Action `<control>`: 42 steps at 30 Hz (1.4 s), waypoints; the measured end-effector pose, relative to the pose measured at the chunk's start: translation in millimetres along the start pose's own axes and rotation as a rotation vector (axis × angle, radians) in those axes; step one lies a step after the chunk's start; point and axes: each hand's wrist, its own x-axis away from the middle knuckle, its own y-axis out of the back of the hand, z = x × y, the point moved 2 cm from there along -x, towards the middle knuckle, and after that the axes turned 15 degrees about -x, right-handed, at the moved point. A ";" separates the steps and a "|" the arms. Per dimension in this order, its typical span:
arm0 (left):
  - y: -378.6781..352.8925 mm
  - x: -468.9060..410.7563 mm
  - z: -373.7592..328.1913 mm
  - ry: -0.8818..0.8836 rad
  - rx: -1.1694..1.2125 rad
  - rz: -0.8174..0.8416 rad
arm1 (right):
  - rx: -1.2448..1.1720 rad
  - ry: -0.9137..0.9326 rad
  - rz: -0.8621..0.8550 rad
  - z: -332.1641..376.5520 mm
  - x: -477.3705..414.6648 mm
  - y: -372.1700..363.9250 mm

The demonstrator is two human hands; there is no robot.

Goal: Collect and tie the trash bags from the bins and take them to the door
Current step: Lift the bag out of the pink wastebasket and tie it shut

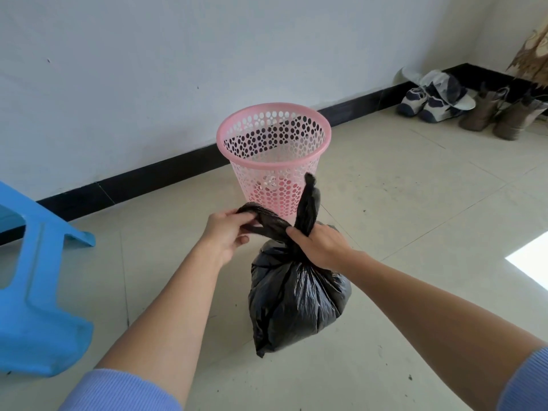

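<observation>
- Black plastic trash bag [296,292] is already out of the pink bin [267,168], which stands by the wall with no liner in it.
- You hold the bag just in front of the bin, between your arms and low over the floor [415,203]. Whether its bottom rests on the floor cannot be told.
- Tying looks underway but not done: the neck is gathered and two twisted ends cross each other, yet no tight knot shows.
- Left to do, by my judgement: pull the knot closed, see to any other bins, then carry the bags to the door, which is out of view.
- Your left grip [226,232] is closed on one twisted end, fingers curled over it, holding it out to the left.
- Your right grip [321,247] is closed round the neck of the bag at the crossing, and the other end stands up above it.
- Off to your left is a blue stool [38,292], well apart from the bag.
</observation>
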 end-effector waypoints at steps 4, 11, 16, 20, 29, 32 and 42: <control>5.9 -6.1 -1.8 0.011 0.367 0.017 | -0.418 -0.283 -0.024 -3.6 -11.7 4.8; -18.3 6.4 16.8 -0.064 0.067 0.359 | -1.170 -0.498 0.230 -15.8 -8.3 23.6; -37.0 10.3 13.9 -0.216 -0.376 0.324 | -1.218 -0.440 0.431 -8.4 -4.8 29.6; -37.2 11.4 15.0 -0.235 -0.434 0.296 | -1.178 -0.386 0.499 -10.9 -4.0 34.6; -31.9 7.8 14.7 -0.106 -0.469 0.271 | -0.448 -0.046 0.106 -12.7 -15.5 28.3; -36.3 11.9 7.4 -0.128 -0.456 0.330 | -0.099 0.189 -0.042 -11.3 -12.0 20.4; -46.6 15.7 20.4 -0.105 -0.480 0.276 | -0.262 -0.100 -0.177 -29.7 -8.4 -1.9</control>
